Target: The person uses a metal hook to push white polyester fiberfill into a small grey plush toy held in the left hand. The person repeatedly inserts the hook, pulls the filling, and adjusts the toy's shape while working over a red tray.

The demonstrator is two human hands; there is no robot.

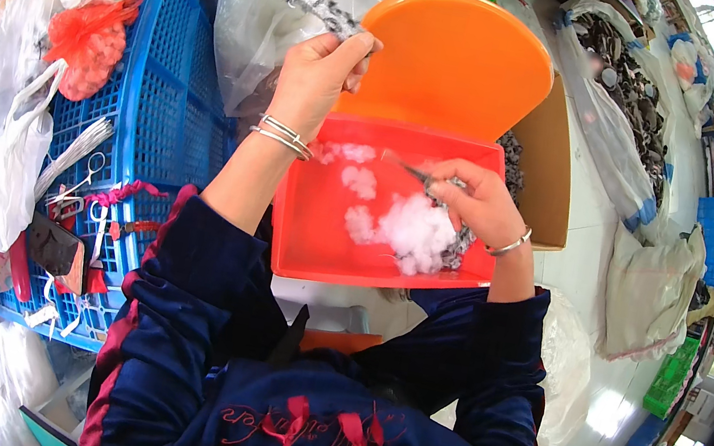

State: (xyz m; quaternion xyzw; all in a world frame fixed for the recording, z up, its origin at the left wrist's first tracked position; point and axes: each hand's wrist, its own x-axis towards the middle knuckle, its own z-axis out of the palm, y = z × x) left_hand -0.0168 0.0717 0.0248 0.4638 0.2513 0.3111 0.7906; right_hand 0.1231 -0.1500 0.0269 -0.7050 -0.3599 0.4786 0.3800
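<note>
My left hand (326, 67) is raised over the far left corner of a red tray (340, 269), its fingers pinching a small black-and-white furry fabric piece (325, 10). Inside the tray lies a heap of white fibre stuffing (412, 232), with smaller tufts (359, 181) beside it. My right hand (478, 207) is closed above the tray's right side. From its fingers a thin, dark, pointed tool (417, 175), which looks like tweezers, points left. More black-and-white furry fabric (458, 251) shows below that hand, partly hidden by the stuffing.
Behind the tray stands an orange rounded panel (460, 61). A blue crate (169, 78) on the left bears scissors (92, 169), a phone (55, 250) and bags. A clear plastic bag (253, 26) sits beyond it. To the right are a cardboard box (551, 180) and a sack of dark pieces (623, 74).
</note>
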